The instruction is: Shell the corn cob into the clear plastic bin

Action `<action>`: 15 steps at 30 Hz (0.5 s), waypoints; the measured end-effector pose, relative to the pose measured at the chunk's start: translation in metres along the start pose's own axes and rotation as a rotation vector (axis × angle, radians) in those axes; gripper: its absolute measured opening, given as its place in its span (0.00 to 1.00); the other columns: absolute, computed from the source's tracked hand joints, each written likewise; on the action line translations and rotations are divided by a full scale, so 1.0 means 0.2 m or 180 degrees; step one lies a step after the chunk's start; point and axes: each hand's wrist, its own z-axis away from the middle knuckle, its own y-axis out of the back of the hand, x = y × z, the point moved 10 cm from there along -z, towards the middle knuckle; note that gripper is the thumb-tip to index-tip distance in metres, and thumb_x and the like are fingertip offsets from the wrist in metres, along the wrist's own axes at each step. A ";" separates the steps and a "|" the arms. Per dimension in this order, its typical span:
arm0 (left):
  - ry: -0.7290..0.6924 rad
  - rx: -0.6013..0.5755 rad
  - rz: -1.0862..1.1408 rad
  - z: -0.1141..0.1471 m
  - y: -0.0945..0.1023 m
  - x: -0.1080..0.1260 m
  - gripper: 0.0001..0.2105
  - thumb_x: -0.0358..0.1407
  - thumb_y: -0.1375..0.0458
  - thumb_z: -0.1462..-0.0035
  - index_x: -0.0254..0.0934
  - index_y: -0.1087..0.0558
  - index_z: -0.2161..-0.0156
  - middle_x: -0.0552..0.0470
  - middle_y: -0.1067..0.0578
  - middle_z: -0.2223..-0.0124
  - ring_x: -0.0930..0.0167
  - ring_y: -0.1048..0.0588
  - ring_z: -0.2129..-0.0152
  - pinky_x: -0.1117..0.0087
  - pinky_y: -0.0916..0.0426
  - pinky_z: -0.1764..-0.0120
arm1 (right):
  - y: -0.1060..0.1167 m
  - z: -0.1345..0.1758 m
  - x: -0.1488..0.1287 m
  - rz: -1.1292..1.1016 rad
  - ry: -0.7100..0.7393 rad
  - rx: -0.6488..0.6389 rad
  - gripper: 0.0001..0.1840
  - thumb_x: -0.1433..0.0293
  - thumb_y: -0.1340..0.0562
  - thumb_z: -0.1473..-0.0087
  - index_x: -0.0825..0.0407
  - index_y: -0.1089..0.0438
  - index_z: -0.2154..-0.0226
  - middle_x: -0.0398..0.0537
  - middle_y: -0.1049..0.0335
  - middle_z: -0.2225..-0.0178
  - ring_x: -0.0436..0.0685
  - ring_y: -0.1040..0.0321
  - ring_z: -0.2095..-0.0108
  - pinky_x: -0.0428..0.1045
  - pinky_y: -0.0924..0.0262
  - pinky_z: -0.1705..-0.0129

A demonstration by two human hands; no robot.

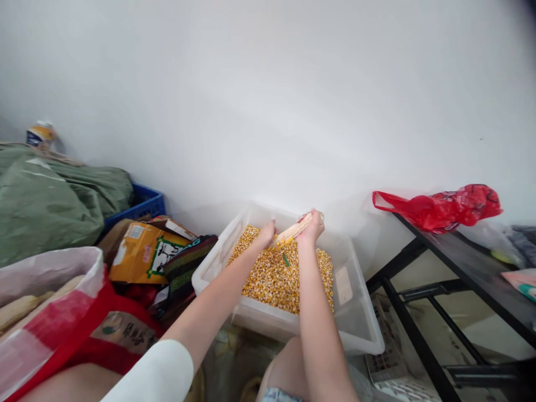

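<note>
A mostly stripped corn cob (292,231) slants over a translucent plastic bin (360,304); some yellow kernels still cling near its lower left end. My right hand (313,225) is wrapped round the cob's upper right end. At the lower left end, my left hand (266,233) is closed against the cob, its fingertips mostly hidden from me. Under both hands lies a thick bed of loose corn kernels (272,282), yellow and whitish. A small green piece (286,259) sticks up among the kernels.
To the left stand a red and white bag (90,268) holding pale corn ears, a yellow carton (144,252), and a blue crate (146,202) beside a green sack (54,198). On the right, a black-framed rack (460,259) carries a red plastic bag (448,209). A white wall (268,100) rises behind.
</note>
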 end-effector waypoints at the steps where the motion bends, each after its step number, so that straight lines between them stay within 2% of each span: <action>1: 0.0061 -0.0108 0.0014 -0.01 0.00 -0.01 0.27 0.47 0.65 0.42 0.36 0.36 0.83 0.50 0.34 0.82 0.70 0.36 0.81 0.71 0.44 0.74 | 0.05 -0.02 0.02 0.0018 -0.0074 0.0143 0.11 0.63 0.43 0.56 0.50 0.46 0.79 0.34 0.45 0.87 0.47 0.45 0.87 0.43 0.45 0.85; 4: -0.0115 -0.0049 -0.0275 0.00 0.05 0.03 0.29 0.47 0.65 0.42 0.36 0.31 0.81 0.47 0.30 0.78 0.68 0.33 0.77 0.70 0.43 0.71 | 0.18 -0.10 0.07 0.0080 -0.0268 0.0641 0.11 0.62 0.43 0.56 0.50 0.45 0.77 0.35 0.43 0.85 0.47 0.42 0.85 0.44 0.42 0.83; 6: -0.0645 0.0160 -0.0760 0.05 0.06 0.15 0.26 0.49 0.61 0.43 0.36 0.29 0.79 0.45 0.28 0.74 0.66 0.31 0.72 0.69 0.41 0.65 | 0.24 -0.14 0.09 0.0085 -0.0297 0.0929 0.10 0.62 0.43 0.56 0.50 0.45 0.75 0.35 0.42 0.83 0.48 0.39 0.83 0.44 0.40 0.80; 8: -0.1287 0.0304 -0.1182 0.13 0.02 0.28 0.22 0.50 0.55 0.45 0.36 0.29 0.76 0.44 0.27 0.71 0.64 0.30 0.66 0.68 0.42 0.59 | 0.27 -0.16 0.10 0.0064 -0.0260 0.1109 0.10 0.63 0.43 0.56 0.49 0.46 0.74 0.35 0.41 0.81 0.48 0.38 0.82 0.45 0.38 0.79; 10: -0.1631 0.0321 -0.1324 0.20 -0.05 0.35 0.20 0.51 0.53 0.46 0.37 0.29 0.73 0.44 0.27 0.69 0.64 0.30 0.63 0.68 0.42 0.57 | 0.26 -0.15 0.11 0.0046 -0.0251 0.1192 0.10 0.63 0.44 0.56 0.49 0.47 0.74 0.36 0.41 0.80 0.48 0.39 0.82 0.45 0.38 0.79; 12: -0.1529 0.0376 -0.1360 0.22 -0.09 0.34 0.22 0.51 0.56 0.44 0.37 0.29 0.72 0.44 0.27 0.70 0.64 0.29 0.65 0.68 0.41 0.58 | 0.24 -0.12 0.12 0.0026 -0.0263 0.1255 0.10 0.63 0.44 0.56 0.49 0.48 0.75 0.36 0.41 0.81 0.47 0.40 0.83 0.44 0.39 0.81; 15: -0.1151 0.0550 -0.1489 0.19 -0.09 0.30 0.28 0.49 0.64 0.41 0.35 0.29 0.76 0.42 0.28 0.74 0.63 0.28 0.70 0.67 0.41 0.63 | 0.18 -0.06 0.10 0.0002 -0.0193 0.1281 0.11 0.63 0.43 0.56 0.49 0.48 0.77 0.35 0.42 0.82 0.46 0.41 0.84 0.43 0.42 0.83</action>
